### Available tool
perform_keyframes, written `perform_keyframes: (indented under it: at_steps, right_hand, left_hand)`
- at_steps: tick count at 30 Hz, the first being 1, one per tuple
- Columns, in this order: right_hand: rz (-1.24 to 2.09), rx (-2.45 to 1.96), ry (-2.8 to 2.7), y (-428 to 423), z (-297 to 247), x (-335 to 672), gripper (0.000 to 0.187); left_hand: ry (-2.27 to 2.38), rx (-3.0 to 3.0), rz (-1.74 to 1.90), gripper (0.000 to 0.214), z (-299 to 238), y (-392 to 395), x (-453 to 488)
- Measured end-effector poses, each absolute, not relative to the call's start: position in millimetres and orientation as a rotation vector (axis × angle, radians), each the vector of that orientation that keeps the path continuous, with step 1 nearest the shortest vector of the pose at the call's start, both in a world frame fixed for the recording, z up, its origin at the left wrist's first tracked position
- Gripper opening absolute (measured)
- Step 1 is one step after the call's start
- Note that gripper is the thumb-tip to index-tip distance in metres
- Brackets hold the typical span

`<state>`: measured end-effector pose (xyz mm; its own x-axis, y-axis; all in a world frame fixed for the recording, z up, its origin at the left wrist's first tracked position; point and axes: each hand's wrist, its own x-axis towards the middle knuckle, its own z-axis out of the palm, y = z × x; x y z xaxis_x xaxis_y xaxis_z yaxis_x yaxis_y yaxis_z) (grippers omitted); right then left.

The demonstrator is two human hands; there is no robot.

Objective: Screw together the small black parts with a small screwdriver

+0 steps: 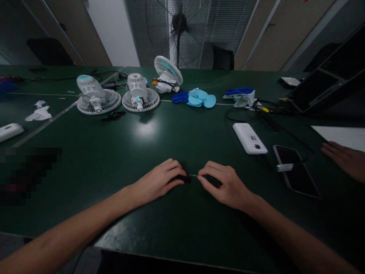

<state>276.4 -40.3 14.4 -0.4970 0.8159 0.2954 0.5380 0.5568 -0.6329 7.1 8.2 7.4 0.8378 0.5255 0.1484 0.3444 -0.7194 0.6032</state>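
Just above the green table, my left hand (161, 178) is closed, thumb and fingers pinched on a small black piece (186, 178). A thin, pale, metal-looking rod (193, 175) runs from that piece toward the right. Its other end meets the thumb and fingertips of my right hand (225, 182), which is closed in a pinch. The exact kind of this small item cannot be made out, and most of it is hidden by the fingers. Both wrists rest low near the tabletop.
White fan heads (98, 97) and blue fan blades (202, 98) lie toward the back, with gloves (241, 95) nearby. To the right are a white power bank (249, 137), a phone (296, 171) and another person's hand (346, 158). The green table (171, 224) ends close in front of me.
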Motion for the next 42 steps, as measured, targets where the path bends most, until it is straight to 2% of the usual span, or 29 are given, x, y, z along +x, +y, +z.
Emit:
perform_keyframes:
  at_steps: [5,12,23,30,35,38,42]
  right_hand:
    - [0.667,-1.076,-2.214,-41,14,277,0.013]
    - [0.717,-1.087,-2.220,-41,15,278,0.015]
    - [0.700,-1.114,-2.251,-42,14,278,0.016]
    - [0.698,-1.110,-2.253,-41,13,278,0.014]
    - [0.672,-1.125,-2.264,-41,13,278,0.014]
    - [0.696,-1.112,-2.259,-41,12,278,0.015]
    - [0.695,-1.102,-2.254,-41,11,278,0.014]
  left_hand:
    - [0.813,2.459,0.433,0.029,2,40,-50]
    - [1.485,2.374,0.509,0.047,6,97,-168]
    - [1.681,2.284,0.480,0.083,11,99,-205]
    - [1.731,2.379,0.408,0.074,18,95,-218]
    - [1.803,2.409,0.355,0.057,16,95,-216]
    - [1.978,2.206,0.557,0.048,16,91,-207]
    - [1.891,2.160,0.878,0.039,16,85,-188]
